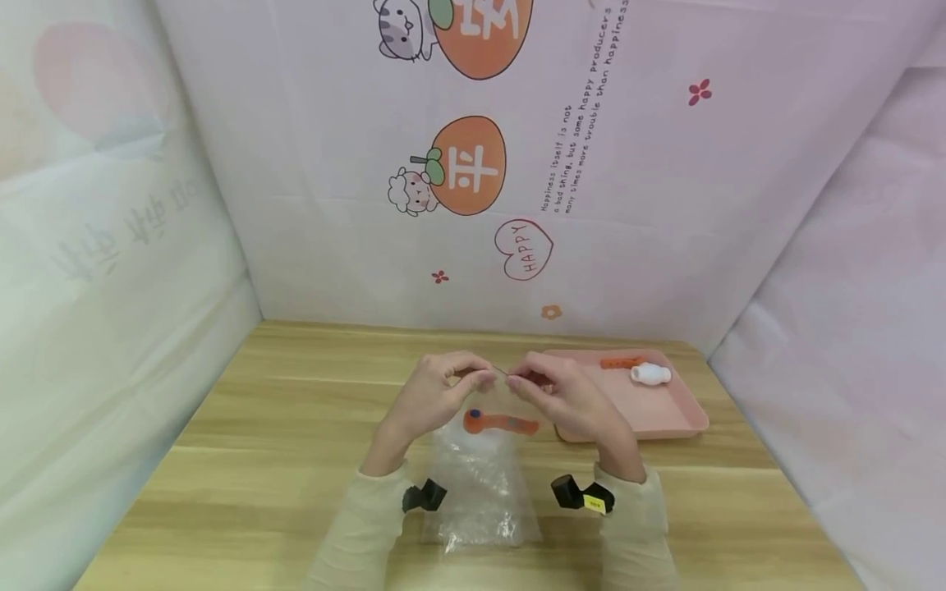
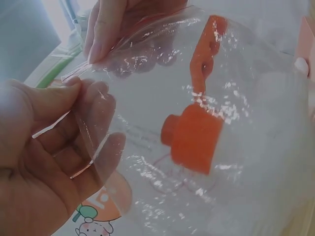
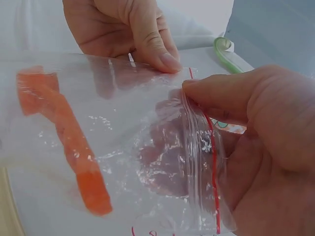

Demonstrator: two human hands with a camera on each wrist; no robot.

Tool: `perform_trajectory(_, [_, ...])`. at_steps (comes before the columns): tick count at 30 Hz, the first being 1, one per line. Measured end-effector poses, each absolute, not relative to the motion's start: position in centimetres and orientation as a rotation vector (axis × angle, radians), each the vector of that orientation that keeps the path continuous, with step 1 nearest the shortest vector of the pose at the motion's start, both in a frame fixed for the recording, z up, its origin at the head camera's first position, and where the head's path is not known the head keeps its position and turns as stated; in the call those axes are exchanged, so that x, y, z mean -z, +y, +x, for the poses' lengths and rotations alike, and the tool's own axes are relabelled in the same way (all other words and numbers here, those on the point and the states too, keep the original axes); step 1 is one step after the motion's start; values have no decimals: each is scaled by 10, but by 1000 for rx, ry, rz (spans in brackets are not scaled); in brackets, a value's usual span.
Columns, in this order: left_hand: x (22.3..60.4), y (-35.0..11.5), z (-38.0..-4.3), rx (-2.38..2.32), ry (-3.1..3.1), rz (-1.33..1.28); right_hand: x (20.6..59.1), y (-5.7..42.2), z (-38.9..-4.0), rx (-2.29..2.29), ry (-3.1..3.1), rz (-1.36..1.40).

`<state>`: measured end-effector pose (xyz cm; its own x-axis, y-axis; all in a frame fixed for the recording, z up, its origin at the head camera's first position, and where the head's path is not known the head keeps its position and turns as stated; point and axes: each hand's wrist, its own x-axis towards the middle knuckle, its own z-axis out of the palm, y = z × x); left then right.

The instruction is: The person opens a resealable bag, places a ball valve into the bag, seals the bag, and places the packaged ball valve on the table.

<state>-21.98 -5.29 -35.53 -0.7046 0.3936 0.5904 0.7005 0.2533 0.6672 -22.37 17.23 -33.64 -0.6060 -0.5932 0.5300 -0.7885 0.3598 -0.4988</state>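
A clear zip bag (image 1: pixel 476 497) with a red seal strip hangs between my two hands. Its top edge is pinched by my left hand (image 1: pixel 436 396), thumb against fingers, at one corner. Close beside it, my right hand (image 1: pixel 565 394) pinches the same edge along the red strip (image 3: pixel 211 147). Inside the bag is an orange plastic piece (image 1: pixel 510 423), a round head on a long flat arm with holes. A blue spot shows on its head in the head view. Through the clear film, fingers of both hands are visible.
On the right of the wooden table (image 1: pixel 281 460) stands a pink tray (image 1: pixel 628 410). It holds a white bottle-shaped part (image 1: pixel 650 374) and another orange piece (image 1: pixel 621 362). Printed white cloth (image 1: pixel 332 205) walls the table at the back and both sides.
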Motion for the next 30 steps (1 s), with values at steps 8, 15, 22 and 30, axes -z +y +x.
perform_trajectory(8, [353, -53, -216, 1470, -2221, -979, 335, 169, -224, -1186, -2358, 1232])
perform_trajectory(15, [351, -52, -215, 1471, -2221, -977, 335, 165, -222, -1195, -2326, 1216])
perform_trajectory(22, [351, -51, -214, 1445, -2227, -961, 336, 162, -222, -1161, -2287, 1223])
perform_trajectory(30, [349, -50, -213, 1441, -2205, -964, 336, 159, -219, -1105, -2258, 1219])
